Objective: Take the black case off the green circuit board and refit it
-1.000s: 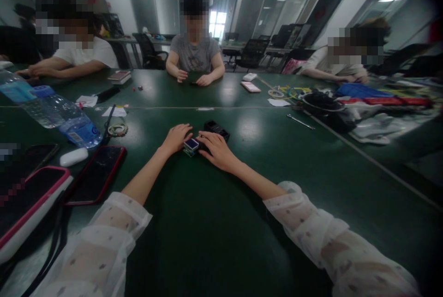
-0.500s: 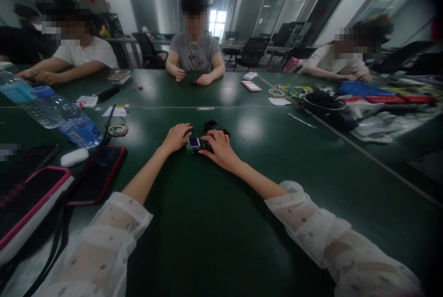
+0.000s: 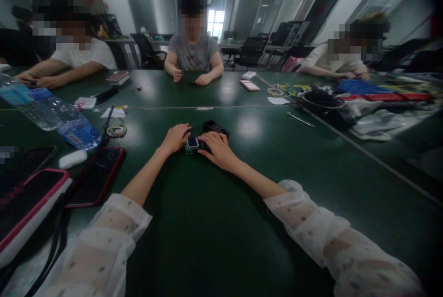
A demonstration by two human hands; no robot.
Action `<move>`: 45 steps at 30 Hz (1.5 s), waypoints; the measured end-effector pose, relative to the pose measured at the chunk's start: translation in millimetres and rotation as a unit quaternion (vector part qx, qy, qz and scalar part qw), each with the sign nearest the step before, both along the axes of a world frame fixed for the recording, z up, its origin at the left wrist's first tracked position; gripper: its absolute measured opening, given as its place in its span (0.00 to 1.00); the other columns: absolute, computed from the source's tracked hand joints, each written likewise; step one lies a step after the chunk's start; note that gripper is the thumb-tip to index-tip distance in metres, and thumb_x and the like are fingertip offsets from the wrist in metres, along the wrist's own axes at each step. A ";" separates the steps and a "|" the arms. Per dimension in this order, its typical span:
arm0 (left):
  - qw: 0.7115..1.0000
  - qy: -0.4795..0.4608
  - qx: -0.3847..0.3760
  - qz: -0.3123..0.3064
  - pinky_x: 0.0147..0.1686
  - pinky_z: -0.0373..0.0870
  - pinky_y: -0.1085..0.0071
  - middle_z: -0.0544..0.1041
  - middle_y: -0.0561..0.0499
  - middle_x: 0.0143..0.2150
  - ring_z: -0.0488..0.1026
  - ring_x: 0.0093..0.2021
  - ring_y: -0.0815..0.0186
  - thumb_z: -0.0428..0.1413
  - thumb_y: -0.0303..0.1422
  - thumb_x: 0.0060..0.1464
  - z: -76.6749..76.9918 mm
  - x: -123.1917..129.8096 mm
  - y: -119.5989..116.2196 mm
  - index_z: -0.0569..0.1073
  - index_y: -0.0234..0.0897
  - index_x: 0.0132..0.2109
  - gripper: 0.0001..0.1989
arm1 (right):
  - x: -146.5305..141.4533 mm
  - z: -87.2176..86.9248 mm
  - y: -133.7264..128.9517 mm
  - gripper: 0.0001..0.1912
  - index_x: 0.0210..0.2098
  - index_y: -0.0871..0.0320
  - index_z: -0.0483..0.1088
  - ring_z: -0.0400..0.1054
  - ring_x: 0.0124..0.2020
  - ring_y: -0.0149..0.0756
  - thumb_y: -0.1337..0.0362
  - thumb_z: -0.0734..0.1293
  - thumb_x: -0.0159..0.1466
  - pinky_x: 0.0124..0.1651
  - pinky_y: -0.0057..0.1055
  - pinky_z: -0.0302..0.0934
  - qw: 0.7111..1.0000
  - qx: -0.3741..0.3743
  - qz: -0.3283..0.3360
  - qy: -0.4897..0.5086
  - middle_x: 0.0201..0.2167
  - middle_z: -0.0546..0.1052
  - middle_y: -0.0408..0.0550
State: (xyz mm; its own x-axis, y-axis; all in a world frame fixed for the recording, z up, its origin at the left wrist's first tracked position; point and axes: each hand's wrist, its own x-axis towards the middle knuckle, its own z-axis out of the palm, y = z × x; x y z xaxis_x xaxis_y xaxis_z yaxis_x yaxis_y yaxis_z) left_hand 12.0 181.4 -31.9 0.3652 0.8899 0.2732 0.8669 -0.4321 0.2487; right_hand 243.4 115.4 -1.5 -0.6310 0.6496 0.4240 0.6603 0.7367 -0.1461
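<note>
A small green circuit board [image 3: 192, 144] with a little square screen lies on the dark green table [image 3: 207, 223]. My right hand [image 3: 218, 148] rests over the board's right part, its fingers spread and bent, thumb at the near side. At the board's left edge is my left hand [image 3: 176, 139], palm down with fingers stretched forward and apart, holding nothing visible. Just behind my right hand sits a black box-like device [image 3: 215, 127]. Whatever lies beneath my right fingers is partly hidden.
Left stand water bottles [image 3: 74, 124], tilted in view, near a red-edged phone [image 3: 100, 174], a white case [image 3: 73, 159] and a pink-edged phone [image 3: 38, 204]. A wrench [image 3: 300, 119] and cables [image 3: 277, 90] lie right. Three people sit across the table.
The view has shifted very slightly. My right fingers have moved a little over the board, while my left hand stays nearly still beside it.
</note>
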 end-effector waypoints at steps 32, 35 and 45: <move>1.000 0.005 0.013 -0.004 0.62 0.59 0.54 0.65 0.44 0.66 0.60 0.66 0.56 0.43 0.38 0.67 0.9 0.7 -1.4 0.66 0.39 0.62 0.20 | 0.0 -5.3 3.5 0.23 0.64 0.54 0.56 0.58 0.61 0.47 0.58 0.57 0.71 0.58 0.43 0.48 1.000 0.003 -0.016 -0.018 0.60 0.67 0.55; 1.000 0.004 0.014 -0.006 0.62 0.59 0.54 0.65 0.45 0.66 0.60 0.66 0.57 0.43 0.37 0.67 0.6 0.6 -1.6 0.66 0.39 0.62 0.20 | -0.3 -3.6 2.2 0.22 0.63 0.53 0.57 0.58 0.60 0.46 0.56 0.55 0.71 0.59 0.44 0.48 1.000 0.000 -0.014 -0.006 0.59 0.68 0.53; 1.000 -0.001 -0.004 -0.009 0.63 0.56 0.51 0.63 0.44 0.67 0.58 0.67 0.56 0.43 0.38 0.68 2.2 -1.3 -2.3 0.65 0.39 0.63 0.21 | 11.9 -14.0 19.8 0.20 0.58 0.51 0.63 0.55 0.59 0.55 0.54 0.56 0.69 0.54 0.55 0.55 0.952 0.020 -0.229 0.202 0.57 0.63 0.57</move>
State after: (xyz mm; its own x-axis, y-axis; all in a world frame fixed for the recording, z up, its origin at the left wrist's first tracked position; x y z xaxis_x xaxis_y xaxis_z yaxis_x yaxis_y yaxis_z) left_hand 10.7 179.1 -29.6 0.3815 0.8850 0.2670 0.8583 -0.4464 0.2530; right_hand 255.3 135.2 -15.4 -0.0656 0.7955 0.6024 0.8100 0.3950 -0.4334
